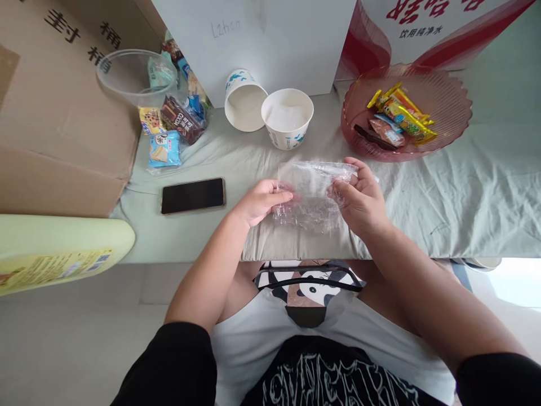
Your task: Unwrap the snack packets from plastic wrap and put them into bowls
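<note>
A clear, crinkled plastic bag (310,194) stretches between my two hands, just above the near edge of the cloth-covered table. My left hand (266,200) pinches its left side, thumb on top and the other fingers partly seen through the film. On the other side, my right hand (361,197) grips the bag's right edge with bunched fingers. Beyond the bag stands an upright paper cup (287,138) with blue print, a whitish translucent wrapping inside it. A second paper cup (245,107) lies tipped on its side next to it, its mouth facing me.
A pink ribbed bowl (454,113) with several wrapped snacks stands at the right. A phone (193,195) lies to the left, below a pile of snack packets (164,149) and a clear plastic tub (127,90). Cardboard (63,129) and a white box (274,45) border the table.
</note>
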Demonstrator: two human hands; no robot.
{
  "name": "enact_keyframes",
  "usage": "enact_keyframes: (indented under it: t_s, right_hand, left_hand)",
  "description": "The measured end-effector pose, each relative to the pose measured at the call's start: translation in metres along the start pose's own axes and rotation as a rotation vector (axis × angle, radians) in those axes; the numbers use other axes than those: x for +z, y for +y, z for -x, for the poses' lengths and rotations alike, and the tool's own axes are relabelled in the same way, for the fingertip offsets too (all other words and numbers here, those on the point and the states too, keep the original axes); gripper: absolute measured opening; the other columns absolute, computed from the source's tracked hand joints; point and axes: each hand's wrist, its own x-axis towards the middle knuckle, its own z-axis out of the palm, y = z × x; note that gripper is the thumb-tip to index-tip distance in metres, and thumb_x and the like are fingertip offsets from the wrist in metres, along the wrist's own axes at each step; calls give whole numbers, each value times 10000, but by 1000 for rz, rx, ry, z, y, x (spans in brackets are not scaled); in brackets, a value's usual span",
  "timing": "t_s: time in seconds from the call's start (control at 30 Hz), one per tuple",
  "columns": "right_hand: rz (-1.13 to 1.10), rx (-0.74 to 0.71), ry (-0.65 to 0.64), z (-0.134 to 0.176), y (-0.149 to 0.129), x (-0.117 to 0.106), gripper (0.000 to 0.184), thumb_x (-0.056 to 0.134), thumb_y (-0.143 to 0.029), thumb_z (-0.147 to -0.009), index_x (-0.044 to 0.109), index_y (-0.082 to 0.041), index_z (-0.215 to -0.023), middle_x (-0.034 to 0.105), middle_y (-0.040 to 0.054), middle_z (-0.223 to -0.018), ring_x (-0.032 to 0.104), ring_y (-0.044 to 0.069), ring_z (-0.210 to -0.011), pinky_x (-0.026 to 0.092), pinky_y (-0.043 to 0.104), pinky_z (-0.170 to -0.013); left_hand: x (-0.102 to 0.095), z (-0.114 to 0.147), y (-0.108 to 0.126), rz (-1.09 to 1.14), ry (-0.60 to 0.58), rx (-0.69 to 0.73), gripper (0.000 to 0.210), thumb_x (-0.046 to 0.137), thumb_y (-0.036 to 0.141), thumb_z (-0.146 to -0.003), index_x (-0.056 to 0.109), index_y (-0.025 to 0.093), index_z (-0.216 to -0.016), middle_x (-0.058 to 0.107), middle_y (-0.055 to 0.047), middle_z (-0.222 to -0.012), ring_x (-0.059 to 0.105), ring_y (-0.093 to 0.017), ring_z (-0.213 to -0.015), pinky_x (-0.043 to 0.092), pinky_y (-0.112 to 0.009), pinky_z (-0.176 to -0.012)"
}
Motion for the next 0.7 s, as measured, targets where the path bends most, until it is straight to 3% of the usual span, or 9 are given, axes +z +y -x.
enact_keyframes:
  t_s: [0.1, 0.23, 0.43, 0.57, 0.7]
  right_hand:
    - [-88, 87, -26, 1, -3, 1, 460, 890, -399, -727, 617, -320, -1089, 671, -56, -852, 656, 128, -718, 562, 295, -712]
    - [-79, 192, -111, 4, -4, 3, 313, 872, -451, -736, 685, -263, -902, 697, -18, -866, 667, 142, -741, 569, 312, -739]
    - [148, 94, -93, 4, 4, 2, 286, 805, -450, -803, 629, -228, -765, 646, -10, -684, 575, 132, -603, 455, 283, -576]
    - [172, 86, -96, 0, 3, 2, 249, 780, -434, -819, 610, -264, -881, 521, -69, -583, 450, 111, -485, 362, 262, -473]
    - [117, 109, -93, -3, -2, 3, 248, 735, -394, -837, 612, -304, -1032, 499, -87, -544, 393, 118, -426, 281, 260, -419]
  left_hand:
    - [2, 0, 0, 20, 6, 86, 388, 932, 334, -638, 655, 154, -841, 778, -50, -801, 768, -196, -799, 617, -325, -790]
    - [4, 0, 1, 62, 36, 214, 446, 953, 422, -619, 654, 172, -835, 780, -20, -777, 767, -171, -736, 608, -277, -704]
    - [1, -1, -3, -46, 76, 240, 466, 890, 512, -702, 649, 193, -942, 734, 8, -675, 745, -171, -631, 561, -251, -562]
    - [-4, -1, -2, -98, 70, 254, 419, 861, 481, -733, 671, 195, -973, 647, 53, -578, 649, -119, -487, 483, -222, -461]
    - [-5, 1, 3, -24, 35, 266, 395, 837, 421, -732, 660, 210, -1015, 664, 58, -582, 628, -111, -460, 452, -212, -438]
